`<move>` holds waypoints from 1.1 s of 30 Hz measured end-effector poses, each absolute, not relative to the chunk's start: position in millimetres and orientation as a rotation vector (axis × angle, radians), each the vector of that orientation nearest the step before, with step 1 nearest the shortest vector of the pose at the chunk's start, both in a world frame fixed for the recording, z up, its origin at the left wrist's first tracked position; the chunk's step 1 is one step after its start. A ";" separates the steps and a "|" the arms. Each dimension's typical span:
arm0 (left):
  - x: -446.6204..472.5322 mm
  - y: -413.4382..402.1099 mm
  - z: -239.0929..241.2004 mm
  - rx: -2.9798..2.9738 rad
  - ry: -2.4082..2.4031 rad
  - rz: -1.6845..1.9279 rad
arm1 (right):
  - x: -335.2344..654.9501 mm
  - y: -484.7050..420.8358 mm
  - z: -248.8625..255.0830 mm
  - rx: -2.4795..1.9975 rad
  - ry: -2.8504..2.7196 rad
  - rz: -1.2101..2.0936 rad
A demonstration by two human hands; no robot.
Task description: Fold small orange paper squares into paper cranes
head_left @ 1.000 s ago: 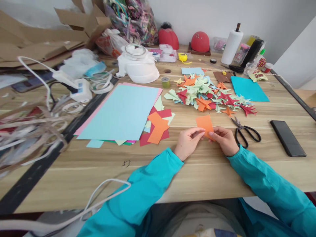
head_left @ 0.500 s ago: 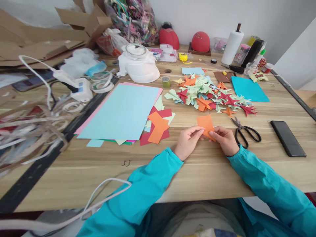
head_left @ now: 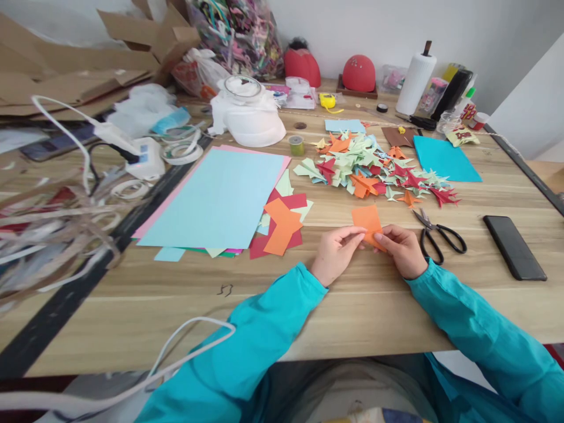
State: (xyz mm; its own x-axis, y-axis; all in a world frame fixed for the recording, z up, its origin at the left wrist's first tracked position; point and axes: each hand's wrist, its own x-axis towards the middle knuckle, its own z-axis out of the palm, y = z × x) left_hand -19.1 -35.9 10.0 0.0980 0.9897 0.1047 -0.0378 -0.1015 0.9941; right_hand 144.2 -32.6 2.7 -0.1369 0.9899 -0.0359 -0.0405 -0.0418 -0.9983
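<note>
Two hands hold one small orange paper over the wooden table (head_left: 352,326), near its front edge. The left hand (head_left: 337,255) pinches the paper (head_left: 365,217) at its lower left side, with the thumb and fingers close together. The right hand (head_left: 403,249) holds the lower right side in the same way, with its thumb on top. The top part of the paper sticks up past the fingers, and the hands hide some of the bottom. Both arms have bright blue sleeves (head_left: 273,332). Just beside the right hand lie black scissors (head_left: 430,226), with their handles spread apart and their points facing away from the person. Farther right, a dark phone (head_left: 514,247) lies flat. Behind the orange paper is a big heap of folded paper shapes (head_left: 356,158) in pale green, red, orange and a little blue. A small round spool (head_left: 296,145) stands near the left end of the heap. To the left of the hands, orange scraps (head_left: 282,226) lie on top of red scraps (head_left: 293,201). Next to them is a stack of big paper sheets, with a light blue sheet (head_left: 211,202) on top and a pink edge showing under it. At the back right, a bright blue square (head_left: 446,158) lies flat beside the heap.
</note>
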 end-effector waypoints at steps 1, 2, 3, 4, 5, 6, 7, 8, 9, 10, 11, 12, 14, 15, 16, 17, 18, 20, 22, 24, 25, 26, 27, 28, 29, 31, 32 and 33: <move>-19.1 -35.8 9.4 1.305 1.062 1.225 | 144.1 -32.6 2.8 -1.139 -1.255 1.360; -19.1 -35.8 8.8 1.304 1.065 1.225 | 144.1 -32.7 2.9 -1.140 -1.253 1.362; -19.2 -35.7 8.3 1.302 1.067 1.222 | 144.0 -32.7 2.9 -1.139 -1.251 1.365; -19.3 -35.6 8.0 1.302 1.070 1.218 | 144.0 -32.8 2.8 -1.137 -1.248 1.369; -19.3 -35.6 7.8 1.301 1.073 1.214 | 144.1 -32.9 2.5 -1.134 -1.244 1.371; -19.4 -35.6 7.6 1.300 1.076 1.209 | 144.2 -32.9 2.2 -1.131 -1.242 1.373; -19.5 -35.7 7.6 1.298 1.078 1.205 | 144.3 -32.9 1.8 -1.125 -1.241 1.377; -19.5 -35.9 7.6 1.295 1.075 1.200 | 144.5 -32.9 1.5 -1.118 -1.239 1.380; -19.5 -36.1 7.7 1.293 1.068 1.194 | 144.6 -32.9 1.2 -1.113 -1.235 1.380; -19.4 -36.3 7.8 1.290 1.054 1.187 | 144.7 -32.8 0.9 -1.110 -1.230 1.377; -19.1 -36.6 8.1 1.284 1.034 1.181 | 144.7 -32.7 0.8 -1.108 -1.223 1.374; -18.7 -36.8 8.5 1.273 1.012 1.178 | 144.7 -32.7 0.7 -1.105 -1.215 1.370; -17.6 -37.1 9.9 1.229 0.971 1.180 | 144.7 -32.6 0.6 -1.098 -1.204 1.364; -17.1 -37.3 10.8 1.198 0.959 1.187 | 144.6 -32.5 0.6 -1.093 -1.203 1.363; -16.5 -37.4 11.9 1.165 0.951 1.194 | 144.5 -32.5 0.6 -1.088 -1.204 1.363; -16.0 -37.4 13.0 1.135 0.949 1.200 | 144.5 -32.5 0.6 -1.084 -1.204 1.360; -15.7 -37.5 14.2 1.110 0.949 1.202 | 144.5 -32.5 0.6 -1.081 -1.204 1.356; -15.6 -37.5 15.9 1.084 0.952 1.185 | 144.6 -32.5 0.7 -1.077 -1.203 1.344; -16.0 -37.3 16.8 1.081 0.956 1.145 | 144.9 -32.6 0.9 -1.074 -1.199 1.336; -16.8 -36.9 16.6 1.076 0.965 1.120 | 145.2 -32.6 0.9 -1.074 -1.201 1.332; -17.2 -36.6 16.3 1.068 0.975 1.123 | 145.3 -32.6 0.9 -1.072 -1.206 1.331; -17.6 -36.3 16.1 1.058 0.986 1.131 | 145.5 -32.6 0.8 -1.071 -1.213 1.328; -18.0 -36.1 15.9 1.047 0.997 1.139 | 145.5 -32.5 0.6 -1.069 -1.221 1.325; -18.4 -35.9 15.8 1.039 1.007 1.144 | 145.5 -32.4 0.4 -1.067 -1.228 1.318; -18.7 -35.8 15.9 1.039 1.014 1.140 | 145.5 -32.3 0.2 -1.068 -1.233 1.312; -19.2 -35.9 16.3 1.073 1.006 1.103 | 145.3 -32.1 0.1 -1.074 -1.238 1.302; -19.3 -36.1 16.5 1.102 0.995 1.074 | 145.2 -32.1 0.1 -1.079 -1.240 1.300; -19.4 -36.3 16.7 1.130 0.986 1.046 | 145.0 -32.1 0.3 -1.083 -1.239 1.301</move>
State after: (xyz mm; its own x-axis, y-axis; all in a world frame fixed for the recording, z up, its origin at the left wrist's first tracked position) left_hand -19.4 -36.3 16.7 0.2244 0.9714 -0.0776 -0.1351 0.1099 0.9847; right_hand 145.0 -32.1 0.3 -0.1024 0.9943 0.0291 -0.0773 0.0212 -0.9968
